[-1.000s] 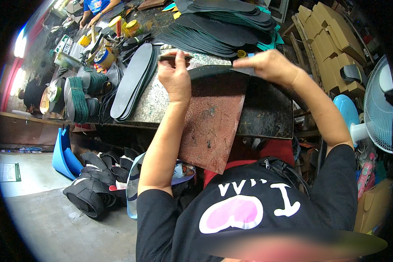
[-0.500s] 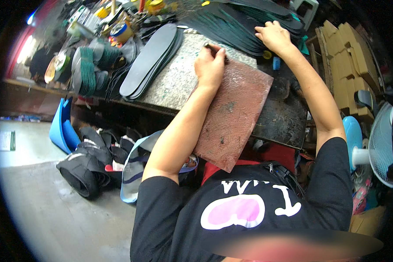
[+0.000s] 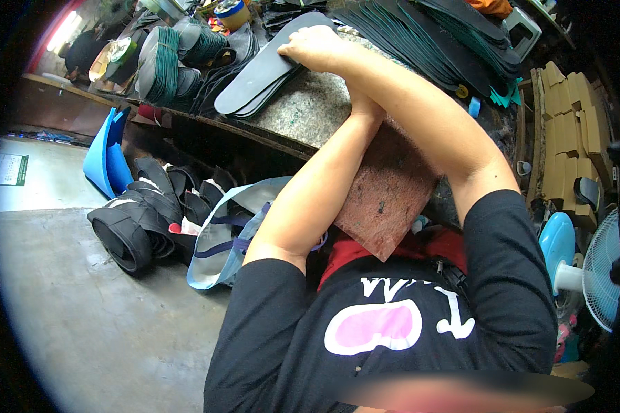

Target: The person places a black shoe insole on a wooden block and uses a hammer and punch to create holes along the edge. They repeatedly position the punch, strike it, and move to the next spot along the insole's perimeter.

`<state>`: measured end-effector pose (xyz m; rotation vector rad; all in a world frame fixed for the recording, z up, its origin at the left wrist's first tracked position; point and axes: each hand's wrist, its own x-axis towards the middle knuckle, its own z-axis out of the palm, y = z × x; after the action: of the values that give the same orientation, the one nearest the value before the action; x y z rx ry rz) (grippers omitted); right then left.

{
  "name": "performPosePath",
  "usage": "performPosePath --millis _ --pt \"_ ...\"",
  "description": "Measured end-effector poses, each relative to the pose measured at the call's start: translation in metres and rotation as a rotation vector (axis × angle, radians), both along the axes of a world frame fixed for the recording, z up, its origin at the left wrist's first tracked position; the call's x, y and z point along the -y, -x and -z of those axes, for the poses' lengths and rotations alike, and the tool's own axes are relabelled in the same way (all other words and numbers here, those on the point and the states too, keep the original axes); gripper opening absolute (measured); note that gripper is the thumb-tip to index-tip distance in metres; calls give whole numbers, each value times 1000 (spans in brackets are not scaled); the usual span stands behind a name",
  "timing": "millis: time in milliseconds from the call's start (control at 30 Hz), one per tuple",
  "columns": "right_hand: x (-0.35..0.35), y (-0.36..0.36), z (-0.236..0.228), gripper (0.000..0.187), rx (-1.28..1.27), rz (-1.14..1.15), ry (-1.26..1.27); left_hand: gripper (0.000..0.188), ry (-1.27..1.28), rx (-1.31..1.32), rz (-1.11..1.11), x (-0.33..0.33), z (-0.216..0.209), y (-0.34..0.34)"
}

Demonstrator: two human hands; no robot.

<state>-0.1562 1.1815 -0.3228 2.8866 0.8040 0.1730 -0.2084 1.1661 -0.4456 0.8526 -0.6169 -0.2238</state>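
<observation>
My right arm crosses over the left one. My right hand [image 3: 315, 49] is on a stack of grey shoe insoles [image 3: 258, 79], its bent fingers closed at the top insole's edge. The stack lies on a speckled stone slab [image 3: 300, 110]. Of my left hand [image 3: 366, 107] only the part near the wrist shows; its fingers, and anything in them, are behind the right forearm. Beneath my left forearm, a worn reddish-brown board [image 3: 386, 196] slants from the bench toward my lap.
Dark insoles with green edges [image 3: 420, 45] fan out at the back right. Bundled insoles [image 3: 160, 65] stand at the left. Below are black rolled pieces [image 3: 127, 234], a blue folded sheet [image 3: 107, 162] and a pale blue bag [image 3: 207, 261]. Cartons [image 3: 565, 138] and a fan [image 3: 599, 268] stand at right.
My right hand has swung left from the fanned insoles to the grey stack. My left hand, which gripped a small dark object, is now mostly covered. The view has shifted.
</observation>
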Motion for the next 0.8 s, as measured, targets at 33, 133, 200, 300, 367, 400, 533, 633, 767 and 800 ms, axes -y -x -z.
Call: performPosePath --millis 33,133,200,300,367,400,533,633,767,800 --pt "3 0 1 48 39 -48 18 26 87 5 -2 4 -3 1" --pt "11 8 -10 26 130 -156 -55 22 -256 127 -293 10 -20 10" --pt "17 19 -29 19 456 -107 -102 21 -692 245 -567 4 -34 12" --pt "50 42 -77 26 634 35 -176 21 -956 359 -870 -12 -50 11" --pt "84 69 -104 24 652 137 -218 21 -763 304 -902 -26 -57 5" --pt "100 85 -110 22 854 50 -275 20 -747 274 -890 -32 -60 1" --pt "138 148 -90 8 800 35 -214 10 -378 -71 -770 -48 -69 -5" --pt "141 181 -38 23 408 36 6 6 -292 -112 -964 -59 -84 -3" --pt "154 186 6 45 158 203 -209 7 -109 -55 -964 -71 -110 -1" --pt "158 181 10 50 239 181 -204 7 -133 8 -961 -70 -114 1"
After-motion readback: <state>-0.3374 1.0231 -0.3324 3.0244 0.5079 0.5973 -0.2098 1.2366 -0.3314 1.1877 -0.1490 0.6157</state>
